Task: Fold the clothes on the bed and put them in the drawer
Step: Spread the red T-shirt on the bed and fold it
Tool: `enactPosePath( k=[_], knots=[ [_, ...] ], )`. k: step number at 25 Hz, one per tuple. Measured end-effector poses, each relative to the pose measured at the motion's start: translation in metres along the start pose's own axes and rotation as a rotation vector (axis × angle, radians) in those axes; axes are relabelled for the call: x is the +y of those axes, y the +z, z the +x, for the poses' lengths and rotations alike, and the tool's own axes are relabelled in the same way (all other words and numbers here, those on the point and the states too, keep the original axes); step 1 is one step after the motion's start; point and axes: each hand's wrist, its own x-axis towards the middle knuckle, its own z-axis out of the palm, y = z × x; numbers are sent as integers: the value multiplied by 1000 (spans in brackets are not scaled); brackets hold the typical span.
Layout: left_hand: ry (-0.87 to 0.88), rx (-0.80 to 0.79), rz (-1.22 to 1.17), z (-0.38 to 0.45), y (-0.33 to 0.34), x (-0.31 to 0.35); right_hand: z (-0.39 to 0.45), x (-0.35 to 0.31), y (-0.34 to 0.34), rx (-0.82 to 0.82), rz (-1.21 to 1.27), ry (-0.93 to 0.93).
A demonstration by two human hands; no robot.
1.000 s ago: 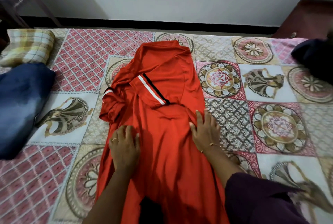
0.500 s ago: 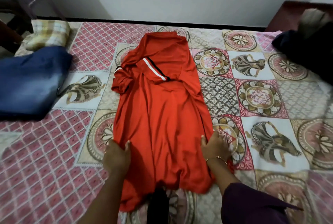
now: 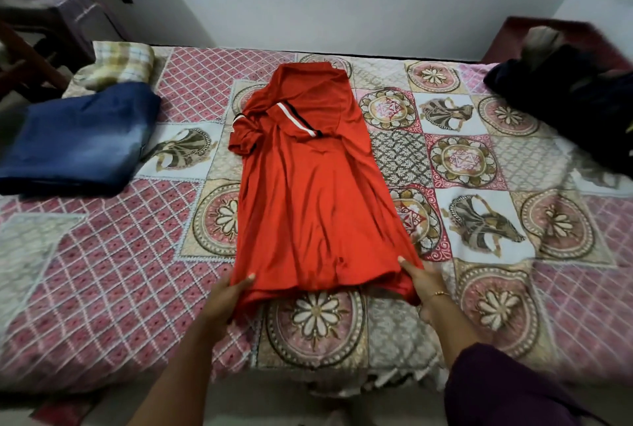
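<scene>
Red shirt (image 3: pixel 308 186) lies lengthwise on the bed (image 3: pixel 113 271), sleeves folded in, hem nearest the person. Left hand (image 3: pixel 226 292) pinches the left hem corner; right hand (image 3: pixel 423 283) grips the right corner, fingers mostly hidden under cloth.

Judged step: bring hem up to collar. Lift both corners level, keep the cloth taut between the hands, lay edges flush, then smooth flat.

Count: one red shirt; one folded pair of jeans (image 3: pixel 78 138) far left of the left hand; one dark heap (image 3: pixel 565 107) far right, possibly several garments; one checked pillow (image 3: pixel 120 66).
</scene>
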Motion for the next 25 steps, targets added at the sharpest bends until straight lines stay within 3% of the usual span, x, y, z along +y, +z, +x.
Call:
enactPosePath(
  k=[2,6,11,15,18,21,23,25],
  knots=[
    [4,159,71,-1,-27,-8,0,4,-21,196,-254,-50],
    [28,301,733,-4,-59,-18,-2,20,-48,331,-617,-6],
    [123,544,753,-20,-43,-15,-23,27,-24,539,-597,-65],
    [265,342,867,-26,-50,-36,-44,53,-29,462,-691,-339],
    [273,354,847,-36,-61,-43,-50,71,-38,434,-760,-424],
    [432,372,926,-41,-62,-49,-48,68,-42,436,-747,-393],
    [465,333,939,-45,-62,-56,-49,64,-46,445,-708,-326],
    [478,404,863,-45,-66,-62,-53,62,-49,499,-621,-262]
  ],
)
